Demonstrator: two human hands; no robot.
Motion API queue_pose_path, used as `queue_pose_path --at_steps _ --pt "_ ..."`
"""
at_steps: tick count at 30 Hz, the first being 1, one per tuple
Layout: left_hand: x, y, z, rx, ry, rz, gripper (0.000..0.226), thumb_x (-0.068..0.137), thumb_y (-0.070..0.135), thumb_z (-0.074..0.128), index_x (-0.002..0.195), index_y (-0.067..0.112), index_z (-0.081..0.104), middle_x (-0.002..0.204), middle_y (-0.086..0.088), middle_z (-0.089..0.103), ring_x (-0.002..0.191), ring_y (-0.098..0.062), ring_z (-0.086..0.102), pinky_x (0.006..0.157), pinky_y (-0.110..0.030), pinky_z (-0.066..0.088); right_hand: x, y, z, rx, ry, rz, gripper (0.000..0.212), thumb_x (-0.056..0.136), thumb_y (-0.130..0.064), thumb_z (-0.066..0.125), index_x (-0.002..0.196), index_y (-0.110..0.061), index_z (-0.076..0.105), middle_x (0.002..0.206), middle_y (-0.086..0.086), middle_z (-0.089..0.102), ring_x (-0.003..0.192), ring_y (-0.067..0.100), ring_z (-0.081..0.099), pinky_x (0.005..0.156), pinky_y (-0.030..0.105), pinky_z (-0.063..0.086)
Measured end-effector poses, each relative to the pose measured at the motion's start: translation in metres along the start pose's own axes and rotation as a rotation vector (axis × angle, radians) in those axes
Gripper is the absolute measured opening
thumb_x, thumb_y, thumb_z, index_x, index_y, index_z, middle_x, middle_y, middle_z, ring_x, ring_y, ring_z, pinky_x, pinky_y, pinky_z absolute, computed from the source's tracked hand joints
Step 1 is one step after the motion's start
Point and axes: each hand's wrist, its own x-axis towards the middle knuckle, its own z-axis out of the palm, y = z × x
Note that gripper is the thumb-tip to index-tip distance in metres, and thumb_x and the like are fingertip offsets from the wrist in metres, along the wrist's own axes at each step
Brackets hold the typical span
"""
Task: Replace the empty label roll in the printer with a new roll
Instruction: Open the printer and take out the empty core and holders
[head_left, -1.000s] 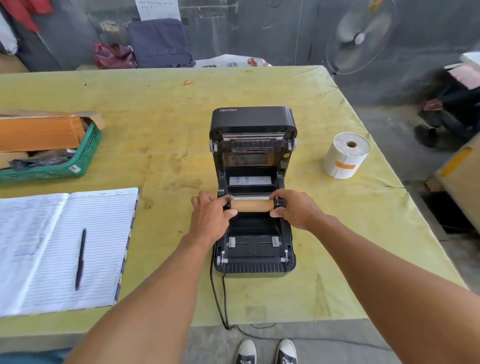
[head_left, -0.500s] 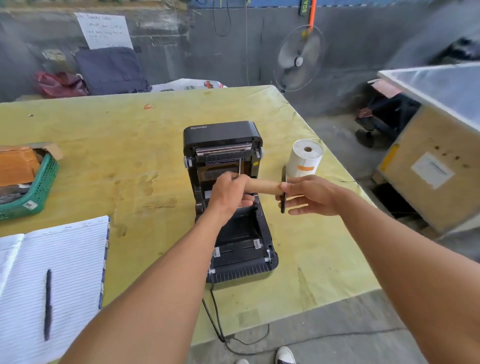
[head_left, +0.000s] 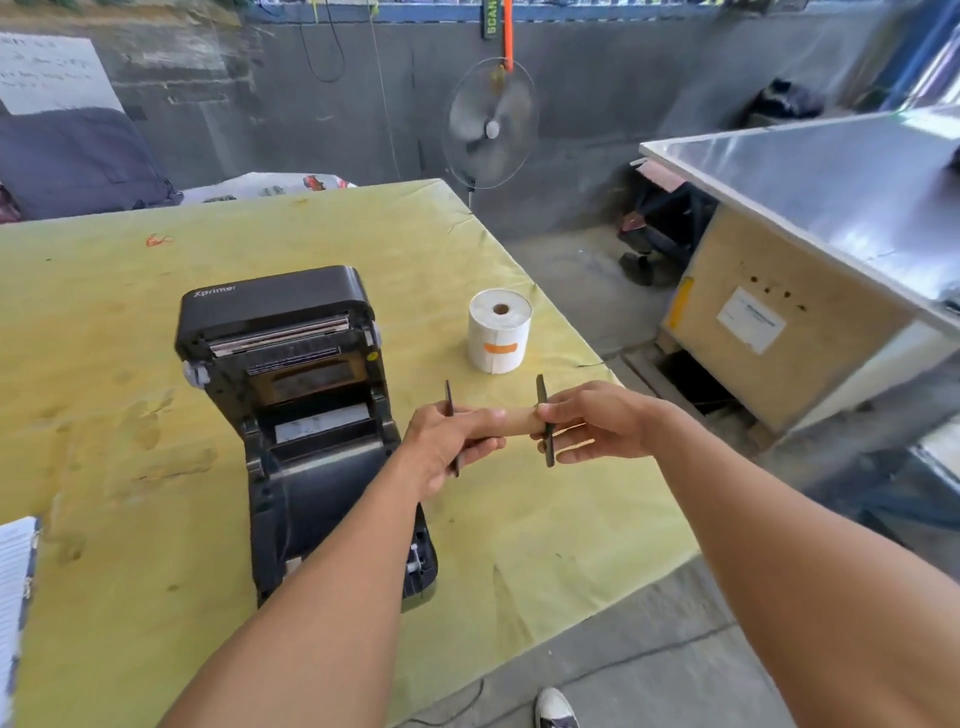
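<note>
Above yellow table (head_left: 130, 426), empty core (head_left: 517, 420) level — axis left-right, left grip (head_left: 441, 447), right grip (head_left: 597, 426) clasping ends.

A rough warehouse or packing workshop: bare concrete wall (head_left: 623, 78), pedestal fan (head_left: 491, 124), a labelled plywood crate (head_left: 769, 358) (metal sheet (head_left: 831, 182) on top) beyond the yellow surface's (head_left: 130, 322) right edge.

The printer (head_left: 291, 415) has its lid (head_left: 270, 312) tilted back, so its bay is open from above and from the near side. The left hand (head_left: 441, 441) and its forearm cross over the bay's right edge. Bare table (head_left: 571, 519) separates the printer from the upright new roll (head_left: 500, 332), which is reachable all round.
</note>
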Motion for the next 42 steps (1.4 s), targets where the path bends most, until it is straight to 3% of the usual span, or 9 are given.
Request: queue_pose_path --at_steps 7,10,14,19,26,30,35,39,42 --pt "0.030 -0.025 0.036 -0.026 0.148 -0.056 0.037 0.072 0.003 0.084 0.095 0.000 0.055 0.102 -0.026 0.069 0.076 -0.033 0.075 0.052 -0.020 0.057 0.020 0.034 -0.061 -0.060 0.200 0.111 0.033 0.088 -0.026 0.076 0.109 -0.002 0.070 0.097 0.011 0.069 0.077 0.023 0.068 0.070 0.035 0.061" --pt "0.041 -0.039 0.049 -0.024 0.231 -0.068 0.038 0.072 0.004 0.085 0.093 0.001 0.054 0.099 -0.023 0.070 0.070 -0.029 0.075 0.044 -0.016 0.052 0.033 0.053 -0.069 -0.452 0.355 0.076 0.036 0.085 -0.029 0.075 0.101 0.002 0.069 0.080 0.011 0.070 0.064 0.020 0.066 0.066 0.037 0.061" --pt "0.050 -0.060 0.059 -0.051 0.315 -0.074 0.035 0.072 0.006 0.086 0.084 0.005 0.053 0.093 -0.021 0.072 0.066 -0.026 0.075 0.037 -0.014 0.046 0.042 0.075 -0.069 -0.889 0.432 0.023 0.027 0.086 -0.032 0.068 0.098 -0.012 0.054 0.080 0.004 0.058 0.055 0.017 0.056 0.047 0.029 0.041" --pt "0.044 -0.077 0.057 -0.110 0.366 -0.101 0.034 0.072 0.006 0.086 0.090 -0.001 0.058 0.095 -0.021 0.071 0.076 -0.032 0.075 0.052 -0.020 0.057 0.053 0.092 -0.065 -0.883 0.472 0.017 0.028 0.092 -0.031 0.063 0.092 -0.017 0.039 0.090 0.005 0.043 0.063 0.021 0.044 0.053 0.032 0.032" --pt "0.033 -0.074 0.055 -0.113 0.378 -0.089 0.032 0.072 0.006 0.085 0.092 -0.002 0.061 0.096 -0.024 0.072 0.074 -0.030 0.075 0.059 -0.025 0.062 0.047 0.091 -0.066 -0.798 0.472 -0.005 0.030 0.092 -0.039 0.064 0.101 -0.014 0.050 0.095 0.008 0.051 0.077 0.029 0.054 0.064 0.034 0.041" --pt "0.024 -0.061 0.058 -0.085 0.336 -0.067 0.037 0.074 0.006 0.084 0.101 -0.006 0.062 0.100 -0.026 0.071 0.066 -0.025 0.075 0.040 -0.015 0.050 0.036 0.077 -0.059 -0.177 0.330 -0.004 0.046 0.091 -0.048 0.065 0.088 -0.002 0.064 0.070 0.007 0.056 0.052 0.021 0.049 0.048 0.028 0.037" --pt "0.015 -0.041 0.052 -0.045 0.247 -0.030 0.042 0.073 0.007 0.084 0.107 -0.004 0.061 0.103 -0.029 0.070 0.063 -0.024 0.074 0.036 -0.013 0.045 0.012 0.057 -0.043 0.099 0.086 0.031 0.032 0.087 -0.045 0.072 0.100 -0.015 0.075 0.093 0.003 0.068 0.071 0.014 0.060 0.062 0.028 0.050" --pt "0.005 -0.042 0.042 -0.068 0.192 -0.006 0.059 0.072 0.009 0.086 0.118 -0.013 0.058 0.102 -0.029 0.070 0.063 -0.022 0.074 0.041 -0.015 0.050 0.004 0.053 -0.026 0.266 0.186 -0.015 0.020 0.092 -0.030 0.068 0.101 -0.013 0.073 0.094 0.003 0.069 0.072 0.014 0.059 0.062 0.029 0.048" --pt "-0.003 -0.051 0.026 -0.114 0.177 -0.020 0.063 0.071 0.010 0.086 0.122 -0.013 0.057 0.100 -0.025 0.072 0.072 -0.024 0.075 0.050 -0.018 0.057 0.001 0.057 -0.022 0.627 0.404 -0.039 0.019 0.100 -0.023 0.056 0.107 -0.009 0.066 0.088 0.007 0.067 0.066 0.016 0.063 0.059 0.031 0.048"
